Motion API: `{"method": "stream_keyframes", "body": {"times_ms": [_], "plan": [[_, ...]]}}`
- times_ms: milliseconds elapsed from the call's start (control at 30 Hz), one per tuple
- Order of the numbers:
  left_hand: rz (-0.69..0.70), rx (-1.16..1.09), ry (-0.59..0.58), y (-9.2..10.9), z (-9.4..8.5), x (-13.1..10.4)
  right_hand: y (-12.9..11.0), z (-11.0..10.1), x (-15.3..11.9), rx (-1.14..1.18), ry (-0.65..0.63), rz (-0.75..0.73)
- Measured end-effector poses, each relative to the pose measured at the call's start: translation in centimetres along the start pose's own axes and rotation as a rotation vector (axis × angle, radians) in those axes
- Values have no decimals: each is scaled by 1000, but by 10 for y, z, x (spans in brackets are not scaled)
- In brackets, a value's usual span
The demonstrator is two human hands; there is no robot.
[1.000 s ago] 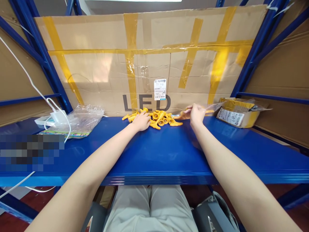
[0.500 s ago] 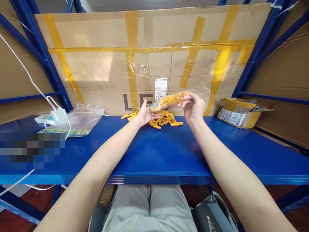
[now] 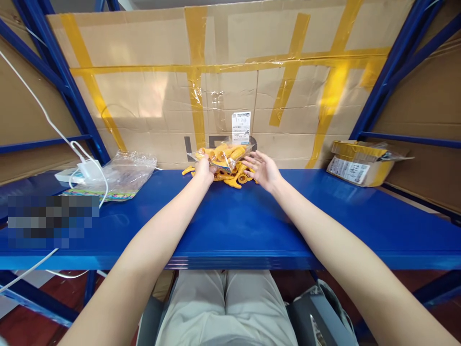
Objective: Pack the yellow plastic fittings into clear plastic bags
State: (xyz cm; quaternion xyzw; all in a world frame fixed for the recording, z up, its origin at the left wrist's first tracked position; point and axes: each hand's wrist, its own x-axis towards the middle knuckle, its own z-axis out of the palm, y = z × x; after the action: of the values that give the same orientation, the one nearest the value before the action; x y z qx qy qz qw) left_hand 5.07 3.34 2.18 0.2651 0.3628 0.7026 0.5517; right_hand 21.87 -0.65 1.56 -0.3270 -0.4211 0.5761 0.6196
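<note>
A clear plastic bag (image 3: 226, 154) with several yellow-orange curved pieces inside is held up over the back middle of the blue shelf. My left hand (image 3: 205, 170) grips its left end. Close to the bag's right end is my right hand (image 3: 263, 170), its fingers spread and nothing held in them. Under and behind my hands, a loose pile of similar yellow-orange pieces (image 3: 234, 181) lies on the shelf, partly hidden by the bag.
Cardboard with yellow tape (image 3: 144, 110) stands behind the blue shelf (image 3: 245, 221). At left lie an empty-looking clear bag (image 3: 126, 173) and a white plug (image 3: 89, 170) with cables. A small open cardboard box (image 3: 355, 166) sits at right.
The bag has moved left and down and turned flatter. My left hand, open before, has closed on it; my right hand has let go and moved left with its fingers apart.
</note>
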Motion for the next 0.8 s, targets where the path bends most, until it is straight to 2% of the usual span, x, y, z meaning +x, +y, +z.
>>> {"method": "stream_keyframes", "body": {"times_ms": [100,200,333,467,567,667,800], "plan": [[18,-60,71,-4,0,-1,10,6,-1,-40,-61,185],[-75,3,4,-6,0,-8,17,9,-1,-62,-92,253],[-147,27,-115,-5,-2,-14,18,5,-1,-73,-3,274],[-138,-4,-205,-5,-3,-15,15,2,-4,-107,-124,384],[-155,-3,-242,-7,-4,-16,13,5,-7,-80,-170,351],[-174,59,-251,-5,-6,-17,12,7,-7,-81,-92,267],[-198,219,-167,3,-14,-10,14,6,-3,-101,6,156]]}}
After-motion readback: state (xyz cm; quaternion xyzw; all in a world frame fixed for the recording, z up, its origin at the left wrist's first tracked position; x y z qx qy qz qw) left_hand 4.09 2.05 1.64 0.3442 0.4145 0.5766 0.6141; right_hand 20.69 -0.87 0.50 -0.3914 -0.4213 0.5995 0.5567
